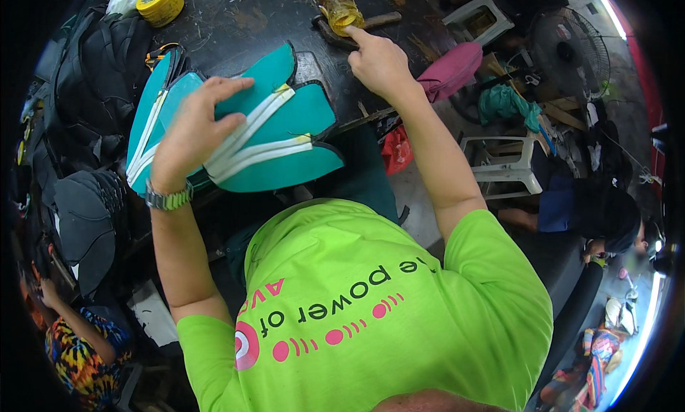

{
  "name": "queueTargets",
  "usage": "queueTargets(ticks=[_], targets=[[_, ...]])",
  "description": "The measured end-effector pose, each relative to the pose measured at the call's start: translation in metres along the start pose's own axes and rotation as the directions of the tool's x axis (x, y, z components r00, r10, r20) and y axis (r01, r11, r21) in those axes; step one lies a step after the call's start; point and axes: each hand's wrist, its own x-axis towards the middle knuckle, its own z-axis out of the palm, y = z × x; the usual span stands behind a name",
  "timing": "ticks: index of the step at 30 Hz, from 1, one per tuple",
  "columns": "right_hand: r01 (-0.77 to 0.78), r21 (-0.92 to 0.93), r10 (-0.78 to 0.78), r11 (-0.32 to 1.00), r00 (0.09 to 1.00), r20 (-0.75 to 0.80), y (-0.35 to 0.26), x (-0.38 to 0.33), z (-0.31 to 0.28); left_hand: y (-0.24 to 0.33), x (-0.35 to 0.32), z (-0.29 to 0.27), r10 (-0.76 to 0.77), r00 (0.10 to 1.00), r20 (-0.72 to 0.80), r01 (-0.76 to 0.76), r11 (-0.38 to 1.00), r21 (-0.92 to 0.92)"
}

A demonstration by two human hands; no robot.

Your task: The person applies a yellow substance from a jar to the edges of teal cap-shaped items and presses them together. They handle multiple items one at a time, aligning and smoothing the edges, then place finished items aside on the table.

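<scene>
My left hand [200, 123], a watch on its wrist, is over teal fabric panels [292, 171] on the dark table, thumb and fingers apart. The panels have curved, dark-edged ends and white strips [246, 137] running along them, with small yellowish ends. More teal panel [146, 98] shows to the left of the hand. My right hand [382, 62] reaches to an amber, stained jar [341, 11] lying tilted on the table. Its index finger is stretched to the jar's mouth; the other fingers curl under and are partly hidden. I see nothing held in it.
A dark stick-like piece [382, 19] lies beside the jar. At the far left are a yellow tape roll [160, 4], orange-handled scissors [155, 57] and black bags [100, 84]. A pink pouch [451, 68] hangs by the right edge. White stools, a fan [567, 52] and other people are around.
</scene>
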Motion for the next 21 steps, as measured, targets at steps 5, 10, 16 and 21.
queueTargets(ticks=[5,10,16,21], targets=[[-0.041,-0.142,0.055,0.989,0.994,0.096,-0.007,0.034,0.009,-0.008,0.026,0.002,-0.013,0.991,-0.131,0.044,0.972,0.231],[-0.167,-0.148,0.212,0.975,0.899,0.384,-0.008,0.061,0.008,0.017,-0.003,0.027,0.35,0.844,-0.406,-0.095,0.843,0.529],[-0.08,-0.136,0.089,0.987,0.994,0.057,-0.008,0.038,0.019,0.039,-0.081,0.074,-0.19,0.965,0.182,0.224,0.955,-0.194],[-0.002,-0.168,-0.003,0.986,1.0,-0.031,-0.008,0.014,0.017,0.026,-0.088,0.114,-0.402,0.897,0.184,0.406,0.584,-0.702]])
